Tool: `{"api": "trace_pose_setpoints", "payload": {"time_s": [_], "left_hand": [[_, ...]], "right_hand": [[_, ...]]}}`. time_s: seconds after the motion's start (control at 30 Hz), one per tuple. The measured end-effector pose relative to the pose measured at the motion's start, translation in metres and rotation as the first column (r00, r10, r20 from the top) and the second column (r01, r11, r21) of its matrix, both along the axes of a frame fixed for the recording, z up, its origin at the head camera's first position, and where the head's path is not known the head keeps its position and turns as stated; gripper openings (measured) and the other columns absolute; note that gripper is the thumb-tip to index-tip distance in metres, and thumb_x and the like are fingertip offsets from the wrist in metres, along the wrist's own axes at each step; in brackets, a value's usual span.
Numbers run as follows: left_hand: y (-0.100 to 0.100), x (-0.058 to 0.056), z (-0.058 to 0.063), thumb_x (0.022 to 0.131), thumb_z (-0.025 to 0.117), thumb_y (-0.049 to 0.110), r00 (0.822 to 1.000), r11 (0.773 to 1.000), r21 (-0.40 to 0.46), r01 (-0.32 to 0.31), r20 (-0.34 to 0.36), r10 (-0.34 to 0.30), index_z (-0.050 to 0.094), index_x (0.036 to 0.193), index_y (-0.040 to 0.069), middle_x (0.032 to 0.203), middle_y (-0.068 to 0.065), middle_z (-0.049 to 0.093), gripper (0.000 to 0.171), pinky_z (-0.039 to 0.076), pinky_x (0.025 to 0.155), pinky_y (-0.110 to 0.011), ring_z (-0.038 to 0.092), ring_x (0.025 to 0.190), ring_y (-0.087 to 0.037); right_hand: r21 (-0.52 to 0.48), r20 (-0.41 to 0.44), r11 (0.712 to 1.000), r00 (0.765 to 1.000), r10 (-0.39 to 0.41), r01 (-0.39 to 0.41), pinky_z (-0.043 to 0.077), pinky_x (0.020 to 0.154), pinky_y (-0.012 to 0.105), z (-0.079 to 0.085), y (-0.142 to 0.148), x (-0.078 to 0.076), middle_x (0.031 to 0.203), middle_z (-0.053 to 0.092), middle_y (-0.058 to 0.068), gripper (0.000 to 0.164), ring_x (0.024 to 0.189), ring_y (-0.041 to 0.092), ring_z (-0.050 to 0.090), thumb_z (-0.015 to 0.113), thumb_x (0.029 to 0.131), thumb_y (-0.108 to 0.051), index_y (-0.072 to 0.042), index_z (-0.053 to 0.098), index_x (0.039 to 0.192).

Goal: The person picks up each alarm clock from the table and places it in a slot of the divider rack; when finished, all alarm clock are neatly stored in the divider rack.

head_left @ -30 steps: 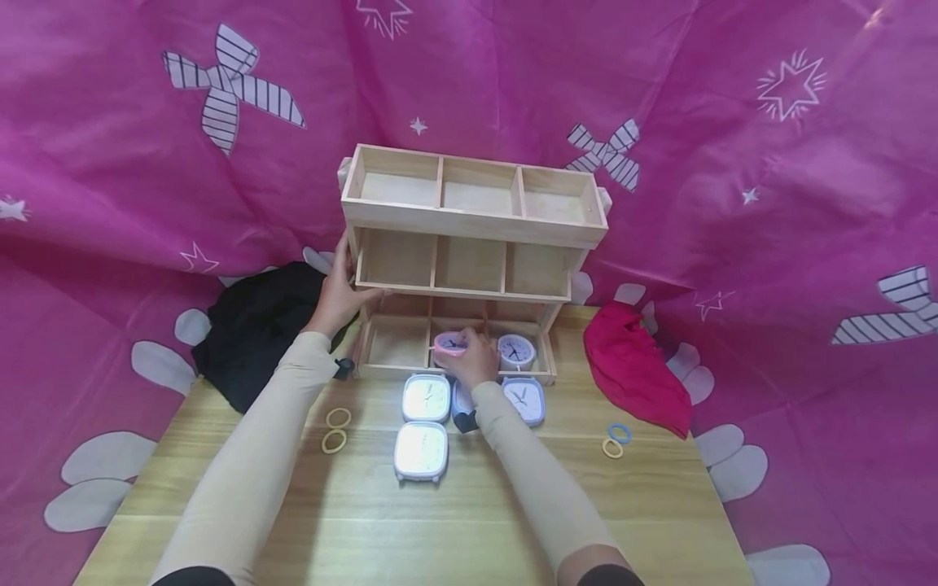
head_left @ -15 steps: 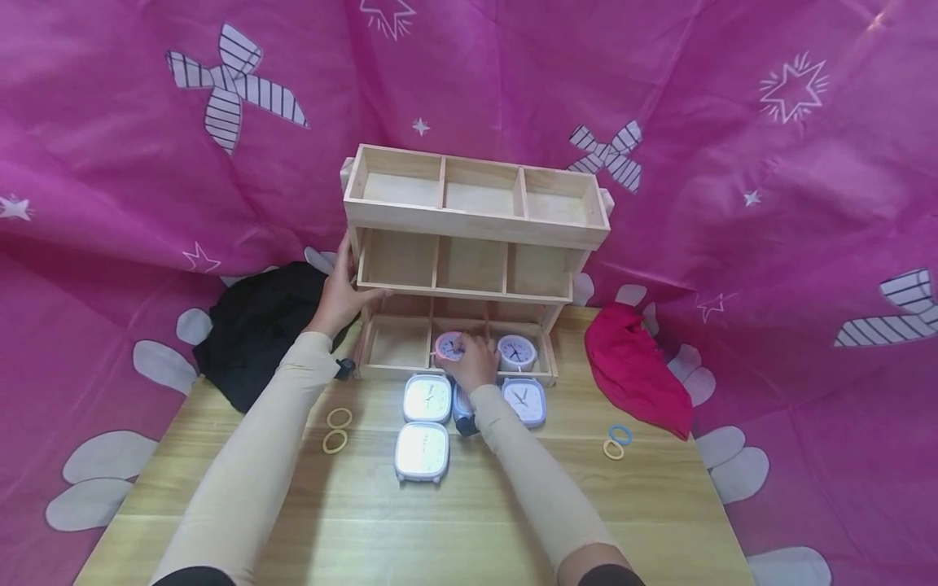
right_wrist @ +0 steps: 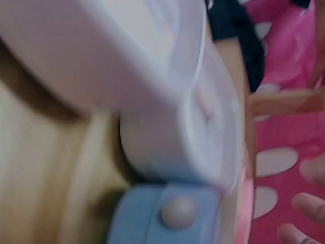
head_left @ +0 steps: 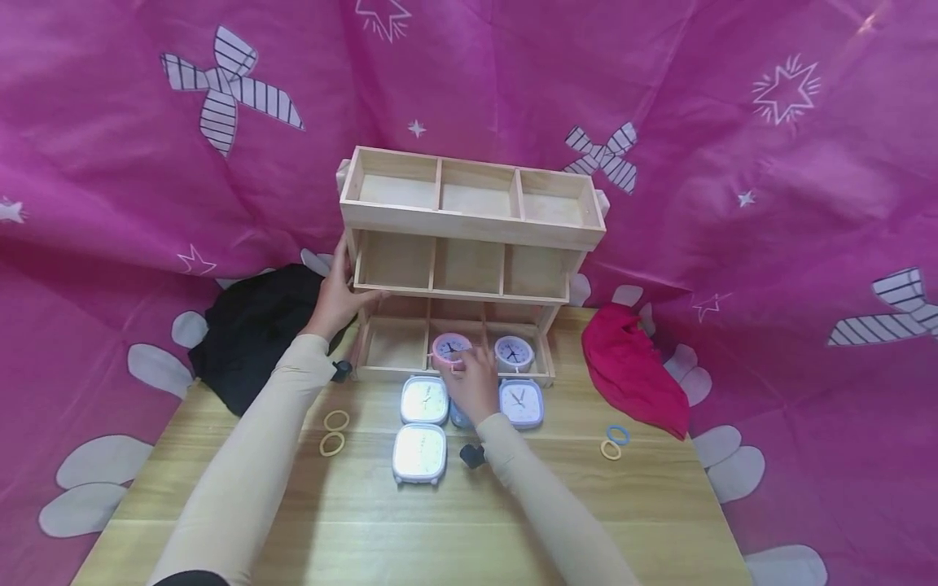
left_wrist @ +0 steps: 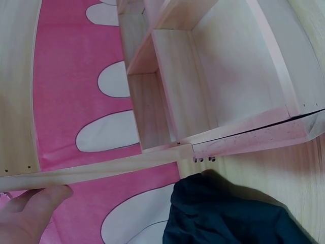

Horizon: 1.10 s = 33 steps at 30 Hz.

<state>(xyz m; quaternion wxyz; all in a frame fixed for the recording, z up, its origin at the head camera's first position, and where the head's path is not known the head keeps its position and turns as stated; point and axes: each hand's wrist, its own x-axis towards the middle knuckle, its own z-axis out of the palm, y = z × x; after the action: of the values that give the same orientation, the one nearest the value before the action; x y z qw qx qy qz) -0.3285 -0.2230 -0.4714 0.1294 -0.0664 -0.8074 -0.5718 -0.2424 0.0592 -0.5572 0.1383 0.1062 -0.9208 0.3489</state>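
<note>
A three-tier wooden shelf [head_left: 469, 228] with divided trays stands at the back of the table. My left hand [head_left: 337, 297] grips its left side, and the left wrist view shows the thumb [left_wrist: 53, 195] against a wooden strip. A round pink alarm clock [head_left: 449, 346] leans in the bottom tray's middle compartment, face up. My right hand [head_left: 475, 387] is at its lower right edge, the fingers [right_wrist: 310, 206] spread loosely in the right wrist view. A round white clock [head_left: 515, 353] sits in the right compartment. A blue clock [head_left: 459, 417] is partly hidden under the right hand.
Square pale clocks [head_left: 419, 452] lie before the shelf, one with a lavender rim [head_left: 521, 403]. Black cloth [head_left: 256, 334] lies left, red cloth [head_left: 633, 366] right. Yellow rings [head_left: 332, 444] and a blue ring [head_left: 618, 435] are on the table. A pink curtain [head_left: 469, 73] hangs behind.
My right hand has drawn back slightly toward me, uncovering more of the pink clock, which now sits more face-up in its compartment. The left hand keeps its place on the shelf.
</note>
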Motion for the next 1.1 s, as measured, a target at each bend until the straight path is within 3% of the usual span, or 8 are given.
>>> {"api": "trace_pose_setpoints", "payload": {"time_s": [0.1,0.27,0.33,0.53,0.7,0.87,1.1], "left_hand": [[0.001,-0.002,0.000,0.084,0.091,0.004,1.000,1.000,0.003,0.007,-0.007,-0.007,0.000,0.171,0.043,0.179,-0.013,0.020,0.131,0.037,0.125,-0.064,0.033,0.159,-0.043],[-0.001,-0.002,-0.001,0.084,0.091,0.005,1.000,1.000,0.002,0.002,-0.012,-0.002,0.001,0.171,0.045,0.179,-0.013,0.021,0.131,0.037,0.125,-0.066,0.033,0.159,-0.044],[0.000,-0.002,-0.001,0.084,0.091,0.004,1.000,1.000,0.008,0.001,-0.014,0.000,0.002,0.171,0.045,0.178,-0.014,0.022,0.131,0.036,0.126,-0.065,0.032,0.160,-0.043],[0.002,-0.001,-0.001,0.083,0.091,0.002,1.000,1.000,0.024,-0.002,-0.012,0.002,0.002,0.171,0.043,0.178,-0.015,0.024,0.132,0.035,0.128,-0.062,0.034,0.159,-0.040],[0.002,-0.001,0.000,0.083,0.091,0.003,1.000,1.000,0.016,-0.005,-0.010,0.005,0.002,0.171,0.044,0.178,-0.014,0.024,0.131,0.034,0.128,-0.063,0.033,0.160,-0.041],[0.001,-0.001,0.000,0.084,0.091,0.004,1.000,1.000,0.007,-0.009,-0.004,0.009,0.001,0.171,0.045,0.178,-0.014,0.023,0.131,0.034,0.128,-0.063,0.033,0.160,-0.041],[0.003,-0.001,0.000,0.084,0.090,0.002,1.000,1.000,0.009,-0.002,-0.007,0.002,0.001,0.171,0.043,0.179,-0.014,0.022,0.131,0.035,0.127,-0.062,0.033,0.160,-0.041]], "right_hand": [[-0.023,0.023,0.999,0.999,0.038,-0.038,0.053,0.102,0.054,0.004,0.005,0.021,0.109,0.072,0.014,0.024,0.118,0.038,0.064,0.080,0.095,-0.029,-0.007,0.078,0.105],[-0.016,0.061,0.994,0.992,0.108,-0.108,0.054,0.083,0.036,0.005,0.015,0.057,0.098,0.067,0.005,0.021,0.097,0.022,0.062,0.081,0.094,-0.026,-0.013,0.078,0.109],[-0.009,0.077,0.991,0.988,0.133,-0.133,0.055,0.084,0.035,0.004,0.022,0.070,0.100,0.067,0.004,0.022,0.097,0.019,0.062,0.082,0.093,-0.025,-0.013,0.077,0.112],[0.017,0.155,0.981,0.970,0.189,-0.194,0.058,0.100,0.044,-0.003,0.042,0.102,0.117,0.073,0.005,0.032,0.110,0.022,0.067,0.081,0.095,-0.027,-0.013,0.075,0.123],[0.007,0.210,0.973,0.951,0.226,-0.233,0.060,0.102,0.046,-0.008,0.050,0.115,0.129,0.070,0.003,0.040,0.116,0.023,0.068,0.082,0.094,-0.026,-0.015,0.072,0.131],[-0.046,0.280,0.961,0.920,0.275,-0.273,0.059,0.104,0.051,-0.012,0.046,0.121,0.142,0.063,0.008,0.060,0.123,0.030,0.066,0.091,0.085,-0.026,-0.015,0.066,0.139],[-0.021,0.319,0.962,0.910,0.266,-0.274,0.054,0.114,0.052,-0.023,0.027,0.126,0.148,0.056,0.006,0.079,0.132,0.030,0.061,0.095,0.078,-0.029,-0.020,0.060,0.149]]}}
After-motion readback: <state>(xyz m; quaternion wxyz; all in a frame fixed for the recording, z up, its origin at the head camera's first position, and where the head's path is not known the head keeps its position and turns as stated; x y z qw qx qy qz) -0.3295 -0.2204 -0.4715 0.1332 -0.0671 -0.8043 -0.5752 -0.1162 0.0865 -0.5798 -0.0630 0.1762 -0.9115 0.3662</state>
